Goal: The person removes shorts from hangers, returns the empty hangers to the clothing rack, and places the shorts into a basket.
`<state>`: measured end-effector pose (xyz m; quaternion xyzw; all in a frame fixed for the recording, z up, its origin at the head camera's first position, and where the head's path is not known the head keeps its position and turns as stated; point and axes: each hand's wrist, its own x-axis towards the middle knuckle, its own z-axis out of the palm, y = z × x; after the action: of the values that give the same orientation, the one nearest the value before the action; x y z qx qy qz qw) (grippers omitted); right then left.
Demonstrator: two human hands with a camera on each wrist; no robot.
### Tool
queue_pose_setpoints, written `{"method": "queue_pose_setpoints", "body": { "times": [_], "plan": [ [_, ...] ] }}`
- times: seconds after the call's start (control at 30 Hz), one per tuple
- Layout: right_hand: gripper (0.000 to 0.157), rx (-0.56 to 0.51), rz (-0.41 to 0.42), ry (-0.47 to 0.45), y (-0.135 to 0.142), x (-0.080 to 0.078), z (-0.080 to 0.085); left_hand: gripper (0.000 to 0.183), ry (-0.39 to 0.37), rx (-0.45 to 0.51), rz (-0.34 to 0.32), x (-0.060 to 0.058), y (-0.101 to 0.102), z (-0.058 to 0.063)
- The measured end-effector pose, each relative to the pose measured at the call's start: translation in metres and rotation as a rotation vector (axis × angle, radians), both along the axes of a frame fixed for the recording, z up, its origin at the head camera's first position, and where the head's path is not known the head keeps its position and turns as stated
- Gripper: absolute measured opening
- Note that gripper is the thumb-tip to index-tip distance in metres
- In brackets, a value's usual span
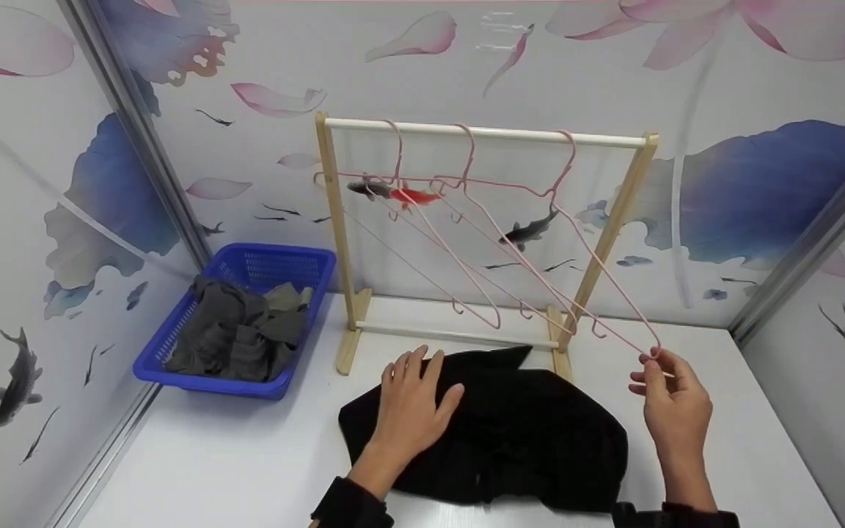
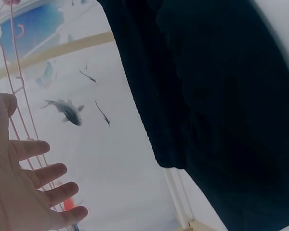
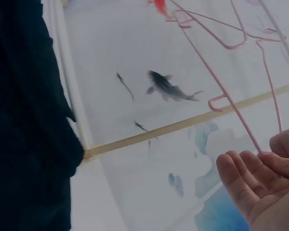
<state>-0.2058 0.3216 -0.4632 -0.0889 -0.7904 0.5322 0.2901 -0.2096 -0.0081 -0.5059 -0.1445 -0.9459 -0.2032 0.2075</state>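
Observation:
A piece of black clothing [image 1: 532,433] lies loosely spread on the white table, its kind not clear. Over its left part is my left hand [image 1: 411,411], fingers straight and somewhat spread; contact with the cloth is hard to judge. Three pink clothes hangers hang from a small rack [image 1: 618,213] of wood and white rods. With thumb and fingertips my right hand [image 1: 675,407] pinches the lower end of the rightmost hanger [image 1: 573,152], which is swung toward me. In the right wrist view, the fingers [image 3: 231,173] meet at that hanger's corner.
A blue plastic basket [image 1: 298,264] with crumpled grey-green clothes [image 1: 239,330] stands to the left of the rack. White panels [image 1: 452,81] printed with fish and petals enclose the table at the back and sides. Metal strips [image 1: 136,139] run along the panel corners.

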Motion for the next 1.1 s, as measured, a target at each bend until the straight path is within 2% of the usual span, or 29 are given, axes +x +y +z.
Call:
{"method": "queue_pose_setpoints", "body": {
  "times": [0.23, 0.43, 0.67, 0.87, 1.1],
  "plan": [
    [0.03, 0.038, 0.004, -0.02, -0.01, 0.011, -0.013, 0.058, -0.002, 0.079, 0.01, 0.009, 0.007, -0.007],
    [0.031, 0.07, 0.036, -0.048, -0.023, 0.019, -0.025, 0.061, -0.048, 0.097, 0.033, 0.015, 0.015, -0.013],
    [0.028, 0.123, 0.049, 0.001, -0.04, 0.026, -0.041, 0.065, -0.13, 0.126, 0.048, 0.021, 0.025, -0.021],
    [0.025, 0.191, 0.086, 0.051, -0.054, 0.03, -0.056, 0.064, -0.126, 0.14, 0.064, 0.022, 0.032, -0.03],
    [0.025, 0.196, 0.127, 0.108, -0.062, 0.035, -0.073, 0.063, -0.136, 0.138, 0.08, 0.028, 0.045, -0.04]
  ]
}}
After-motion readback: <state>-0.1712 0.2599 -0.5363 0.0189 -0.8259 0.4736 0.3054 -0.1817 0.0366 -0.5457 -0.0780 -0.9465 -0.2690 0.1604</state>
